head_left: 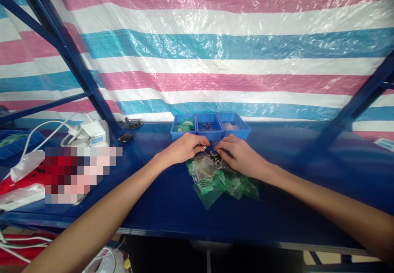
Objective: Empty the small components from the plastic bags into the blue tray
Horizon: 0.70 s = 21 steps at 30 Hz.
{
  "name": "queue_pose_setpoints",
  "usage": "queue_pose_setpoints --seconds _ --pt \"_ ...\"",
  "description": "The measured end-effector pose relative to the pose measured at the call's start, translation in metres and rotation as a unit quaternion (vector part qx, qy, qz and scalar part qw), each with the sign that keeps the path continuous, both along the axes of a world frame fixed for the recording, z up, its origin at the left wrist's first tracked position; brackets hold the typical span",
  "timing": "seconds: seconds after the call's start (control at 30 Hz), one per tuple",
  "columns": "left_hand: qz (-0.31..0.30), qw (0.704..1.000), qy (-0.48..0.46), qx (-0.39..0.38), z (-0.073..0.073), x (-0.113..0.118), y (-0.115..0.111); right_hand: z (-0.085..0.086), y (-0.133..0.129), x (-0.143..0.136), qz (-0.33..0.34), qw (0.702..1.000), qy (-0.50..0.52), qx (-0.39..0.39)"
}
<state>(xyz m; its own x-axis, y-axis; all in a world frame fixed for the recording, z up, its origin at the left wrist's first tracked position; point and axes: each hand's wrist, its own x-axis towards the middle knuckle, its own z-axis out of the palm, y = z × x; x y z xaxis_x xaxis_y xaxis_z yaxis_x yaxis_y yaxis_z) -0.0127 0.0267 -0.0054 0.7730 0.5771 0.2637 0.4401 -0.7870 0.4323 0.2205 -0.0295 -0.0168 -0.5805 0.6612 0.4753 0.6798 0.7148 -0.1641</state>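
My left hand (184, 148) is closed in a pinch, with a small shiny metal piece (204, 147) at its fingertips. Opposite it, my right hand (238, 153) has its fingers drawn together at the edge of a loose pile of small dark screws (214, 158); whatever it may hold is hidden. Under the pile lie clear plastic bags (205, 168) and green-tinted bags (212, 191) with slim pieces inside. Just beyond my hands, three blue bins stand in a row: the left bin (174, 132) holds green bags, the middle bin (209, 134) several screws, the right bin (241, 134) clear bags.
The blue tabletop (147, 207) ends at a front edge near me. On the left are a white power strip (100, 135) with cables, a dark mouse-like object (125, 138) and red fabric (21, 178). A striped plastic sheet (230, 67) hangs behind blue frame posts (70, 59).
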Motion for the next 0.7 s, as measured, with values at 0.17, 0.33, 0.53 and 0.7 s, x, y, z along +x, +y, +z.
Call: queue_pose_setpoints --seconds 0.17,0.33,0.53,0.7 --pt "0.01 0.996 -0.082 -0.039 0.003 0.004 -0.007 0.001 -0.002 -0.001 -0.003 0.999 0.04 0.014" --pt "0.026 0.989 -0.137 -0.051 0.015 0.01 -0.017 0.007 -0.009 -0.007 0.012 0.996 0.081 0.026" --pt "0.02 0.976 -0.177 -0.123 0.018 0.015 -0.024 0.008 -0.013 -0.008 0.014 0.994 0.102 0.043" --pt "0.013 0.962 -0.215 -0.167 0.018 0.016 -0.025 0.008 -0.012 -0.006 -0.034 0.991 0.124 0.023"
